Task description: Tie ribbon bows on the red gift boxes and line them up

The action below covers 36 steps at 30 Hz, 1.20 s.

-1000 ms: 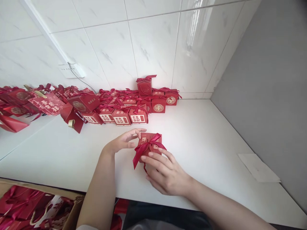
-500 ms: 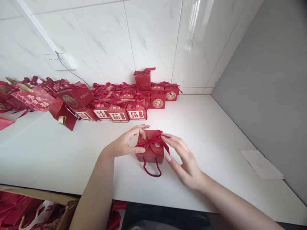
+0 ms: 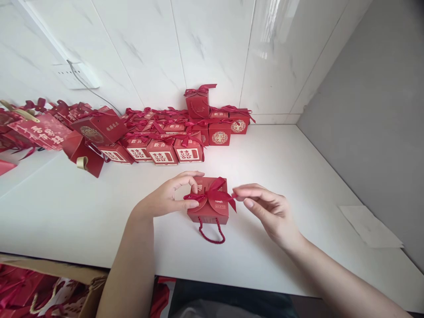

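A small red gift box [image 3: 208, 214] sits on the white table, with a red ribbon bow [image 3: 217, 194] on its top and a twisted cord handle [image 3: 212, 240] lying toward me. My left hand [image 3: 174, 194] grips the box's left side, thumb on the near part and fingers over the far part, close to the bow's left loop. To the right of the box, my right hand [image 3: 270, 212] pinches the tip of the bow's right loop between thumb and fingers.
Several finished red boxes [image 3: 162, 152] stand in rows along the tiled wall, one box [image 3: 198, 104] on top. More red bags [image 3: 39, 128] pile up at left. A paper sheet [image 3: 369, 227] lies right; a carton [image 3: 96, 287] of red packaging sits at lower left.
My right hand has moved slightly right, closing its fingers on the bow's loop and drawing it outward. My left hand has stayed on the box.
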Available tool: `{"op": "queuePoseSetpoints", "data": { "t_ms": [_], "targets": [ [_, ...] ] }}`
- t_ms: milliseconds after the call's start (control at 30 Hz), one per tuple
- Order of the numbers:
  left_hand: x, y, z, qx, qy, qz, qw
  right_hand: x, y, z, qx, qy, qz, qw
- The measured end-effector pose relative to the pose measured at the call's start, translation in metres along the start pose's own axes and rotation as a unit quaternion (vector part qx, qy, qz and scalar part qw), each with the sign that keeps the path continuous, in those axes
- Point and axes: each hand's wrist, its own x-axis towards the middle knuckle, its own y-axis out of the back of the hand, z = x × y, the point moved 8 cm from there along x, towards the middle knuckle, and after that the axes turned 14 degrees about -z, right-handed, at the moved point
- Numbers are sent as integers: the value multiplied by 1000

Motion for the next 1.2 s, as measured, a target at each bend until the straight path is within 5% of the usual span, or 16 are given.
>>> {"op": "queuePoseSetpoints", "data": {
  "t_ms": [167, 400, 800, 967, 1200],
  "targets": [
    [1, 6, -4, -39, -3, 61, 997, -1, -11, -3, -1, 1, -49, 999],
    [5, 9, 3, -56, -81, 121, 988, -4, -38, -2, 44, -56, -218, 973],
    [4, 13, 29, 70, -152, 336, 927, -6, -27, 2, 31, -55, -174, 983],
    [6, 16, 14, 12, -107, 320, 941, -4, -4, -1, 38, -32, -75, 996],
    [8, 9, 6, -78, -79, 182, 977, -4, -19, 3, 32, -58, -153, 986]
  ]
}}
